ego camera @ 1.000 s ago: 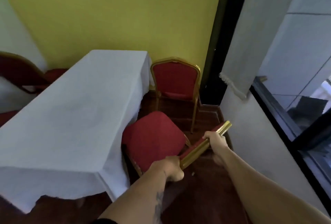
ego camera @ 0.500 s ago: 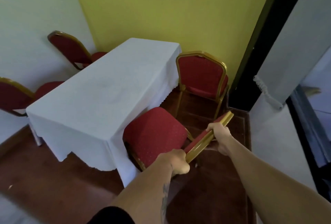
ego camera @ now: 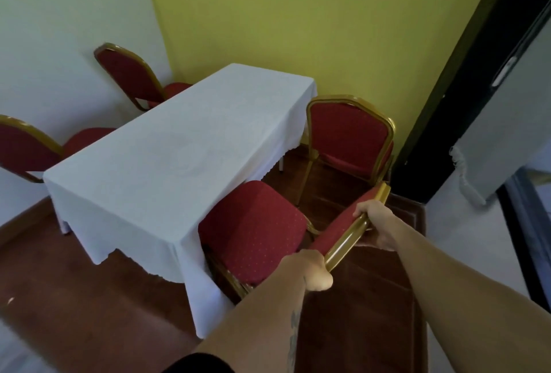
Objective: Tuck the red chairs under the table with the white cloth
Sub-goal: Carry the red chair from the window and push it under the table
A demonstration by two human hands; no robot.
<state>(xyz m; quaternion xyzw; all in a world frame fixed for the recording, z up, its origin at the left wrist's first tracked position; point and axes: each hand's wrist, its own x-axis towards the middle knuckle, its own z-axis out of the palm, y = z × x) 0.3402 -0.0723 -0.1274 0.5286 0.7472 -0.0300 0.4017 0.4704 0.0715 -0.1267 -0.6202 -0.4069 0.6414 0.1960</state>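
A long table with a white cloth (ego camera: 179,158) fills the middle. The nearest red chair (ego camera: 253,229) with a gold frame stands at its right side, the seat partly under the cloth's edge. My left hand (ego camera: 313,271) grips the near end of its backrest top and my right hand (ego camera: 375,223) grips the far end. A second red chair (ego camera: 348,137) stands beyond it at the table's far right corner, apart from the cloth. Two more red chairs, one far (ego camera: 131,77) and one near (ego camera: 26,149), sit along the left side with their seats at the table's edge.
A yellow wall (ego camera: 298,20) lies behind the table, a white wall (ego camera: 59,15) to the left. A black door frame (ego camera: 465,98) and a white curtain (ego camera: 501,140) stand at the right. Dark wooden floor (ego camera: 89,298) shows in front of the table.
My view has swung left and pulled back, bringing the two left-side chairs and the whole table into sight. Both hands keep their grip on the nearest chair's backrest; the seat stays at the cloth's edge.
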